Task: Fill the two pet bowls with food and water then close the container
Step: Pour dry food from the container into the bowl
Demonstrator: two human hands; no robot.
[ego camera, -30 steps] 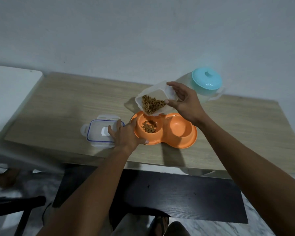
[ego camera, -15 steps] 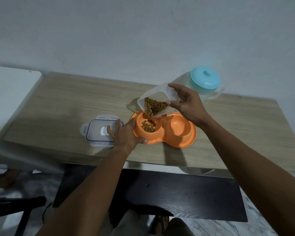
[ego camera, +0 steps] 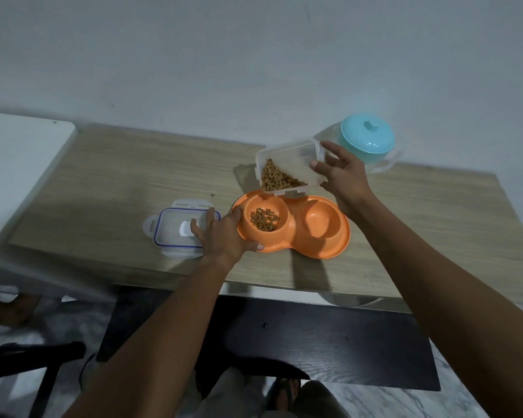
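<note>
An orange double pet bowl (ego camera: pixel 323 247) sits near the front of the wooden table. Its left cup holds brown kibble (ego camera: pixel 264 219); its right cup (ego camera: pixel 320 220) holds nothing. My left hand (ego camera: pixel 224 236) grips the bowl's left rim. My right hand (ego camera: pixel 343 176) holds a clear plastic food container (ego camera: pixel 287 152) tilted above the left cup, with kibble piled in its lower corner. The container's clear lid with a blue seal (ego camera: pixel 178 227) lies flat to the left of the bowl. A water jug with a teal lid (ego camera: pixel 367 140) stands behind my right hand.
The wooden table (ego camera: pixel 118 182) stands against a pale wall. A white surface (ego camera: pixel 18 164) adjoins it on the left. A dark bench (ego camera: pixel 314 336) lies below the table's front edge, and a black chair frame (ego camera: pixel 27 357) is at the lower left.
The container has tilted further and shifted slightly up and right above the left cup. More kibble now lies in that cup. My left hand has stayed on the rim.
</note>
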